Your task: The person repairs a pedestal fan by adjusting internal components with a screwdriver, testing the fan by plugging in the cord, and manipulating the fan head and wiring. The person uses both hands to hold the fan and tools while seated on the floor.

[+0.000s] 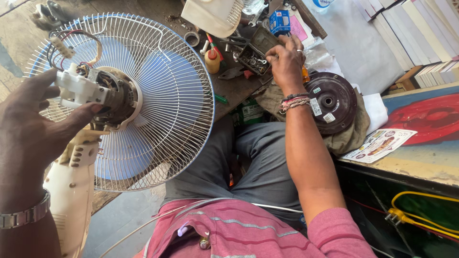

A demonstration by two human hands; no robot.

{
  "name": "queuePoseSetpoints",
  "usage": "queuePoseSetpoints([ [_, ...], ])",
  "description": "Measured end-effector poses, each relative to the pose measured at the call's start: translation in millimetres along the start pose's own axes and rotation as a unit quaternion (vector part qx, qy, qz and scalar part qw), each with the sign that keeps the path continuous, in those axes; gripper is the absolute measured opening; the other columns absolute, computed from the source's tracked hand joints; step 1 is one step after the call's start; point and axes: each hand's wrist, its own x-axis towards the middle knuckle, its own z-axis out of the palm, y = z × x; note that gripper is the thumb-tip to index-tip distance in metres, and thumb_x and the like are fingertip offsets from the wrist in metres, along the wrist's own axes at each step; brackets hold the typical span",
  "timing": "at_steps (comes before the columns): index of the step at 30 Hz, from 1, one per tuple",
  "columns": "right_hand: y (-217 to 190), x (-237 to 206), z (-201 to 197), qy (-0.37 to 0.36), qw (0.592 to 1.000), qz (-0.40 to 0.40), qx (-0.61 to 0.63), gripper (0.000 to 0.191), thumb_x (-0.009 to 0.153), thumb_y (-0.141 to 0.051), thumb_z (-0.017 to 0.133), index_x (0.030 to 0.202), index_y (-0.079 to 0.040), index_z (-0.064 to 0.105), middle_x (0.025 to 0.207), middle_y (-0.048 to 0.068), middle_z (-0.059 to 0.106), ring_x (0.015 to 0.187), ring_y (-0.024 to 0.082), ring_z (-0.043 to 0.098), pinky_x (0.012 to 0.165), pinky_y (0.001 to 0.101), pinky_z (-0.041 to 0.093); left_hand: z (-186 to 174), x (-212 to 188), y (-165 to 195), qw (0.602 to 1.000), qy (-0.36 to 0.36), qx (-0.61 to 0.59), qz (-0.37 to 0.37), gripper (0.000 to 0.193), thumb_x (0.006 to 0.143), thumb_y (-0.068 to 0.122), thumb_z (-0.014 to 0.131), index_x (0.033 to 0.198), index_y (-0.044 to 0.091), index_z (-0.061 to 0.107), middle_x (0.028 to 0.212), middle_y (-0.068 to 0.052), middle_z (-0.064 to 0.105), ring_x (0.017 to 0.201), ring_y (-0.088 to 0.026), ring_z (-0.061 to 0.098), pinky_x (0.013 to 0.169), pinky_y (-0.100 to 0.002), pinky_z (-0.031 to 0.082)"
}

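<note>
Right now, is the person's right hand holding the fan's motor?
No: the right hand reaches into a small parts box on the bench, while the left hand grips the exposed fan motor.

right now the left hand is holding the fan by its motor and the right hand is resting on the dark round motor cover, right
Not quite. In the head view the left hand does hold the fan by its motor, but the right hand is reaching into the small parts tray, not resting on the dark round motor cover, which lies beside that wrist.
</note>
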Motion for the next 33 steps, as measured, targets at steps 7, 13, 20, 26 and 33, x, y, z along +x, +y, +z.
queuePoseSetpoints([
  [7, 17, -1, -1, 0.012, 0.876, 0.084, 0.475, 0.007, 0.097, -0.002, 0.072, 0.103, -0.002, 0.073, 0.092, 0.004, 0.074, 0.071, 0.009, 0.061, 0.059, 0.0228, 0.051, 3, -1, -6, 1.0, 0.003, 0.003, 0.015, 0.072, 0.084, 0.026, 0.088, 0.14, -0.01, 0.059, 0.12, -0.031, 0.069, 0.112, -0.04, 0.069, 0.087, -0.051, 0.057],
  [13, 22, -9, -6, -0.015, 0.832, 0.103, 0.545, 0.014, 0.096, 0.003, 0.068, 0.109, 0.003, 0.074, 0.09, 0.005, 0.073, 0.072, 0.009, 0.068, 0.064, 0.0228, 0.061, 6, 0, -11, 0.999, 0.005, 0.027, 0.019, 0.081, 0.083, 0.03, 0.091, 0.145, -0.011, 0.057, 0.121, -0.031, 0.069, 0.114, -0.042, 0.068, 0.093, -0.052, 0.056],
  [20, 20, -12, -7, -0.018, 0.845, 0.078, 0.529, 0.017, 0.094, 0.004, 0.07, 0.11, 0.004, 0.073, 0.094, 0.007, 0.075, 0.072, 0.01, 0.069, 0.065, 0.0255, 0.063, 5, -1, -10, 1.0, -0.004, 0.022, 0.022, 0.076, 0.085, 0.027, 0.09, 0.143, -0.01, 0.058, 0.122, -0.031, 0.07, 0.115, -0.041, 0.069, 0.095, -0.051, 0.055],
  [26, 20, -12, -6, 0.003, 0.859, 0.086, 0.505, 0.009, 0.101, -0.001, 0.068, 0.109, 0.002, 0.069, 0.095, 0.008, 0.076, 0.075, 0.008, 0.069, 0.06, 0.0203, 0.057, 3, -3, -8, 1.0, 0.002, 0.002, -0.013, 0.074, 0.084, 0.029, 0.091, 0.142, -0.004, 0.06, 0.123, -0.028, 0.069, 0.115, -0.039, 0.068, 0.092, -0.05, 0.056],
  [33, 17, -14, -8, -0.027, 0.878, 0.062, 0.475, 0.017, 0.097, 0.003, 0.067, 0.114, 0.001, 0.07, 0.095, 0.009, 0.076, 0.075, 0.009, 0.072, 0.061, 0.0193, 0.059, 0, -3, -6, 0.999, -0.009, 0.033, -0.005, 0.07, 0.082, 0.025, 0.093, 0.138, -0.005, 0.062, 0.12, -0.028, 0.07, 0.112, -0.041, 0.069, 0.089, -0.05, 0.056],
])
